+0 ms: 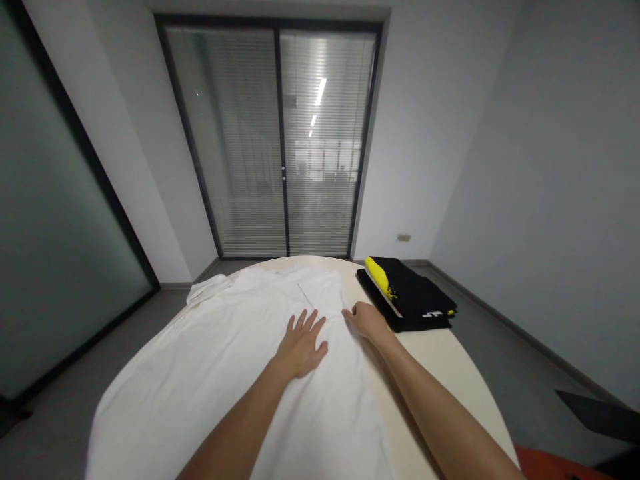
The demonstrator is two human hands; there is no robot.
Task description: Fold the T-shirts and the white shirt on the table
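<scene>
Far left: frosted panel (pixel 55 220) in a dark frame, standing beyond the surface.

Left to centre: white cloth (pixel 220 373), spread over most of the surface and hiding its left rim. Long axis appears to run away from the wearer, near edge out of frame, far edge close to the far rim. A bunched, sleeve-like part lies at the far left corner. Behind: glass doors (pixel 280 147) with blinds.

Centre: left hand (pixel 301 347), palm down on the cloth, fingers spread and pointing away, thumb out toward the right. Fully open; nothing gripped. A short dark line shows on the cloth just beyond the fingertips; cannot tell whether seam or mark.

Right of centre: right hand (pixel 369 321), fingers curled, tips at the cloth's right edge. Nearly closed; cannot tell whether fabric is pinched or merely touched.

Key relation: the cloth lies under the left hand and extends mostly to its left; the right hand meets it only at the margin. That margin runs roughly lengthwise, near to far, and the right hand is the nearer to it. Hands are near each other, not touching.

Right: folded black stack (pixel 420 290) with yellow print, just beyond the right hand, apart from the cloth. Bare surface (pixel 465 380) nearer the wearer. Lower right corner: something red (pixel 555 463), mostly cut off.
</scene>
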